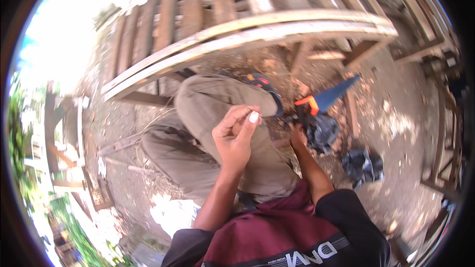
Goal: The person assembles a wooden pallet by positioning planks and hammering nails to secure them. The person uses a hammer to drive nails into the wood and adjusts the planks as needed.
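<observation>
My left hand (233, 136) is raised over my lap, its thumb pressed against the curled forefinger. A tiny dark thing may show at the fingertips, too small to name. Down to the right, my right hand (297, 137) reaches low beside my leg, at the edge of a crumpled black plastic bag (322, 132). Its fingers are hard to make out there. Just beyond that bag lies what looks like a handsaw, with a blue blade (337, 94) and an orange handle (309, 105).
A slatted wooden bench or platform (257, 32) stretches across in front of my knees. Another black plastic bag (362, 165) lies on the dirt floor to the right. Wooden frames (435, 133) stand at the right edge, and more wooden furniture (62, 143) stands at the left.
</observation>
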Demonstrator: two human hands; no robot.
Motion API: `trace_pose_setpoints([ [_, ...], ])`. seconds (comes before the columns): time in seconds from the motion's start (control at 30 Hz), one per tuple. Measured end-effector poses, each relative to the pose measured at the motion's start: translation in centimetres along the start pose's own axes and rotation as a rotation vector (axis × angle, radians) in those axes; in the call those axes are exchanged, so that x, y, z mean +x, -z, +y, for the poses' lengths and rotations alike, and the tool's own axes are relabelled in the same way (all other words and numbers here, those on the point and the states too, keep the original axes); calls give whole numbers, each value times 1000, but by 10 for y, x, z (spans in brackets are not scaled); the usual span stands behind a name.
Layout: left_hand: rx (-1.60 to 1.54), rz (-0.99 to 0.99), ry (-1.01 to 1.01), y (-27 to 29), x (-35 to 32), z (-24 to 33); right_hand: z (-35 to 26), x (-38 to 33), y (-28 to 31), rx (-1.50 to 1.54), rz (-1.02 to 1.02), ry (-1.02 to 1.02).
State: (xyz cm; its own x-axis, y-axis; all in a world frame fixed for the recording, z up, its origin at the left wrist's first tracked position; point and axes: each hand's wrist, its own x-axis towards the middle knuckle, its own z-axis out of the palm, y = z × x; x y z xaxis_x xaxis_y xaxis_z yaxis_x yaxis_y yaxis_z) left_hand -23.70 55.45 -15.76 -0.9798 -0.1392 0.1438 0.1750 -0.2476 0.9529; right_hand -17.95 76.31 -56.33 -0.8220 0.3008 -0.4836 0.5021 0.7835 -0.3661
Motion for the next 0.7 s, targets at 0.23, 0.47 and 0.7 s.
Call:
trace_pose_setpoints([
  [0.23, 53, 367, -181, 100, 17, 40, -43, -23, 63, 63, -6, 110],
  [0.47, 144, 676, -421, 231, 50, 80, -124, -95, 219, 455, 215, 592],
  [0.7, 533, 957, -531, 402, 165, 101, -352, -153, 373, 535, 174, 800],
])
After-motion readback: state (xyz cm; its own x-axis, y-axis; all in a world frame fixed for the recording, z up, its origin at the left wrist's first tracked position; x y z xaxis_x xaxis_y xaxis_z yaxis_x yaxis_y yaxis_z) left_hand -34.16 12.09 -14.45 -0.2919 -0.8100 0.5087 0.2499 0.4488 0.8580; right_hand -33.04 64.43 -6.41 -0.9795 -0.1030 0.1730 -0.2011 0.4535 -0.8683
